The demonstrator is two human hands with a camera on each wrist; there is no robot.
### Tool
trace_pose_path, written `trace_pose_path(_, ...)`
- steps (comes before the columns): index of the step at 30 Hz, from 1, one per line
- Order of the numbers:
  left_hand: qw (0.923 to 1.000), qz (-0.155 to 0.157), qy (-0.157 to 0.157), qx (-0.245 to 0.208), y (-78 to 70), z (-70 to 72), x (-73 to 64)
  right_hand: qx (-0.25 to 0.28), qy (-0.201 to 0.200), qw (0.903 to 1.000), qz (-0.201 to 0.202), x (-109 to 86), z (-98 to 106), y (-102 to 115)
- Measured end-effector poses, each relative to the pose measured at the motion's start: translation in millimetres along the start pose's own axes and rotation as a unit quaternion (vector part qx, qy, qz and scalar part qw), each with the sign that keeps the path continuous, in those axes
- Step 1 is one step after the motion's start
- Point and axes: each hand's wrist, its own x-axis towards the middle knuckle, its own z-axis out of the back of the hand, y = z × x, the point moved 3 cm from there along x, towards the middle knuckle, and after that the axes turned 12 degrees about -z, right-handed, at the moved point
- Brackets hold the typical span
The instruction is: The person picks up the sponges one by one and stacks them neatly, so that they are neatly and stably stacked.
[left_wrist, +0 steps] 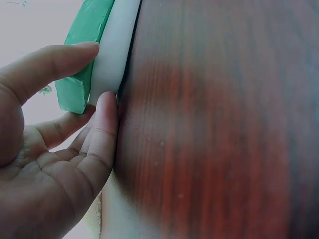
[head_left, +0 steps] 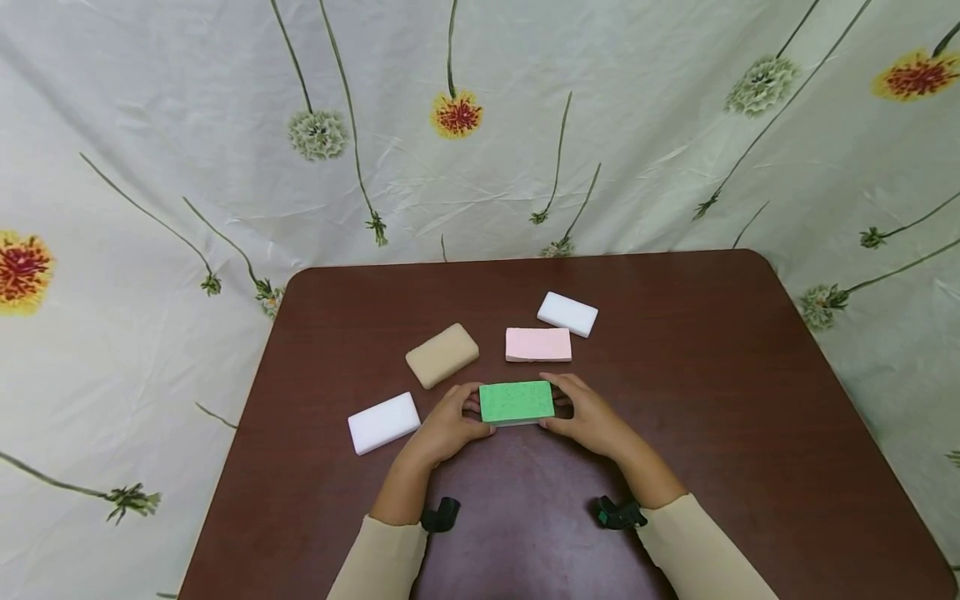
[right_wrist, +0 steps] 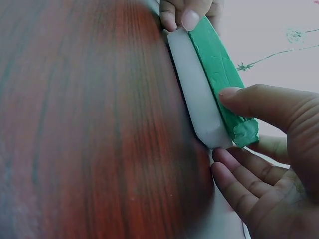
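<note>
In the middle of the table, a green rectangular block point(head_left: 517, 402) lies flat on a white block point(right_wrist: 197, 89) of similar length. My left hand point(head_left: 450, 423) holds the green block's left end, thumb on the near side and index finger behind. Its lower fingers are close to the end of the white block point(left_wrist: 115, 45). At the other end, my right hand point(head_left: 592, 417) pinches the green block point(right_wrist: 219, 74) the same way. The lower fingers of that hand sit near the white block's corner. From above, the green block hides most of the white one.
Behind the hands lie a pink block point(head_left: 537, 345) and a white block point(head_left: 567, 314), close together. A beige block point(head_left: 442, 356) and another white block point(head_left: 384, 423) lie left of centre. The brown table point(head_left: 750, 375) ends at a flowered cloth point(head_left: 637, 125).
</note>
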Motion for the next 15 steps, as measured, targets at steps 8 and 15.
trace_pose_path(8, 0.9999, 0.01, -0.001, 0.007, 1.1, -1.5, 0.8, -0.004, 0.006, 1.0, -0.003, 0.2, -0.5, -1.0)
trace_pose_path(15, 0.9998, 0.017, -0.001, -0.015, -0.3, -0.3, -0.7, 0.0, 0.002, 1.0, -0.003, 1.8, -2.1, -1.3)
